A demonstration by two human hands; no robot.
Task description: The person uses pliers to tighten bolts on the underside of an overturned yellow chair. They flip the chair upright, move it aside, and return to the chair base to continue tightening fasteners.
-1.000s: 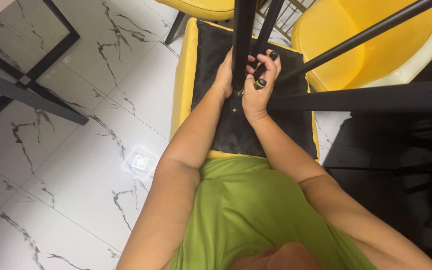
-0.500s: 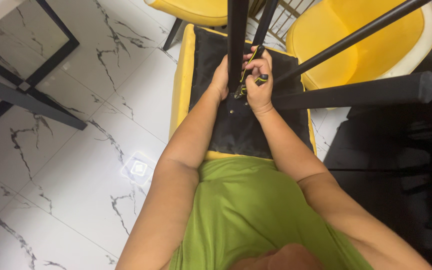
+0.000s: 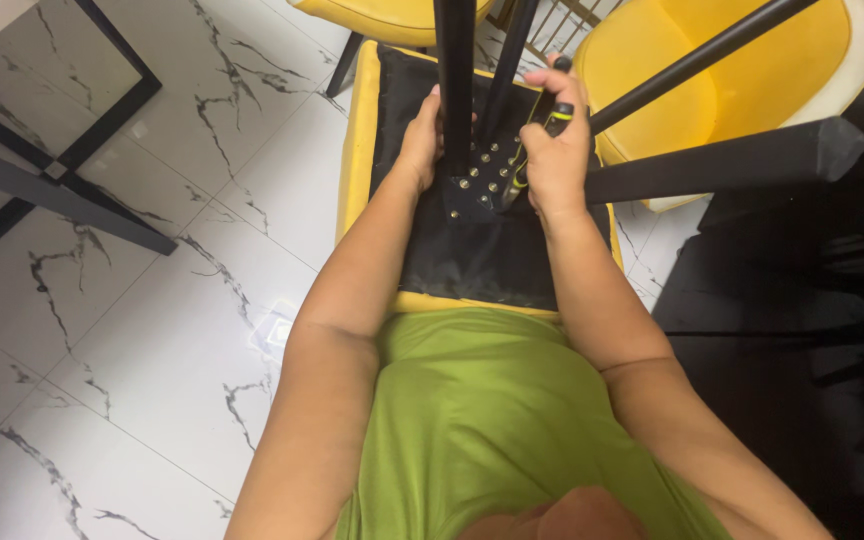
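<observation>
Directly below the head camera, an upturned yellow chair [image 3: 360, 150] lies seat-down, its underside facing up. That underside is covered by black fabric [image 3: 472, 255] with a yellow border showing along the left and near edges. A black metal mounting plate [image 3: 482, 185] sits on the fabric, studded with several small round screw heads [image 3: 464, 184] of pale metal. Black chair legs [image 3: 455, 80] rise from the plate: one runs straight up toward the camera, a second leans beside it, and two more slant off to the right.

The left hand [image 3: 420, 140] is closed around the base of the upright leg, just above the plate, thumb side toward the leg. The right hand [image 3: 555, 150] is closed around a screwdriver [image 3: 537, 135] with a black and yellow handle; the tool slants down and left, and its lower end reaches the plate among the screw heads. Whether the tip is seated in a screw cannot be told.

Both forearms extend from a green garment [image 3: 492, 420] at the bottom of the view. A second yellow chair [image 3: 752, 90] stands upright at the upper right, behind the slanting legs. White marble-pattern floor [image 3: 152, 330] tiles fill the left side, with a dark metal frame [image 3: 62, 190] crossing the upper left corner.
</observation>
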